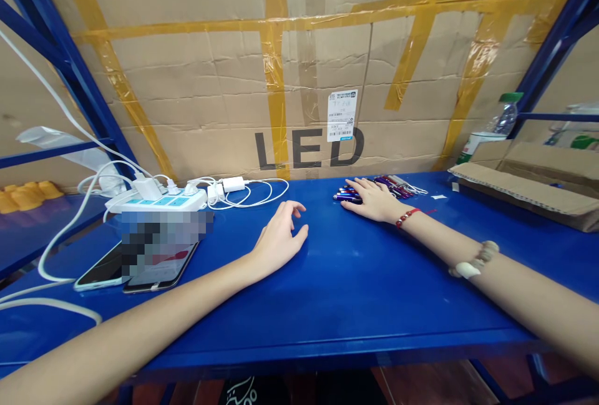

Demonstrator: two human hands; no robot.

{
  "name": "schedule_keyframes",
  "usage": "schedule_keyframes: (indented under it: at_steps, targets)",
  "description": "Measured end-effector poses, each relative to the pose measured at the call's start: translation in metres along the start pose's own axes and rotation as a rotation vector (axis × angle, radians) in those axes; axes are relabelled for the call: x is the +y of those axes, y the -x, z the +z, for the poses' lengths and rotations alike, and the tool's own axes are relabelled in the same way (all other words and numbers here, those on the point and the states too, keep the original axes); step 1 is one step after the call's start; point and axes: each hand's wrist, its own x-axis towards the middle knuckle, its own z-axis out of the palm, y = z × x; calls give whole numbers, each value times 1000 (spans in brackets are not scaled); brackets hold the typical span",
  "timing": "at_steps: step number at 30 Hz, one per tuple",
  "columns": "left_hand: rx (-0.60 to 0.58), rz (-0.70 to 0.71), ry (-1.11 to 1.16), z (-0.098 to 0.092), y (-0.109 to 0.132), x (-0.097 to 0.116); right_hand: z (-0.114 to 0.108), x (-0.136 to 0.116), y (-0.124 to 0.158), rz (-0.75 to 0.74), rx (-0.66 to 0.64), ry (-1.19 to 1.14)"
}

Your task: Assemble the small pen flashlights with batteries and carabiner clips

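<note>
On the blue shelf, my left hand rests near the middle with its fingers loosely curved, thumb apart, and nothing in it. My right hand lies palm down with spread fingers over a pile of pens near the back. Its fingertips touch the pens, and the palm hides part of them. More pens with dark and pale barrels lie just beyond and to the right of that hand.
Two phones and a white power strip with cables and chargers are at left. An open cardboard box and a plastic bottle stand at right. A large taped carton forms the back.
</note>
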Motion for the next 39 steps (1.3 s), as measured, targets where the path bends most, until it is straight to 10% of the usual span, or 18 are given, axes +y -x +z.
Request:
schedule_keyframes:
  at_steps: [24, 39]
  targets:
    - [0, 2, 4, 0, 0, 1, 3, 15, -8, -36, 70, -42]
    - [-10, -7, 4, 0, 0, 1, -2, 12, -3, 197, 187, 152]
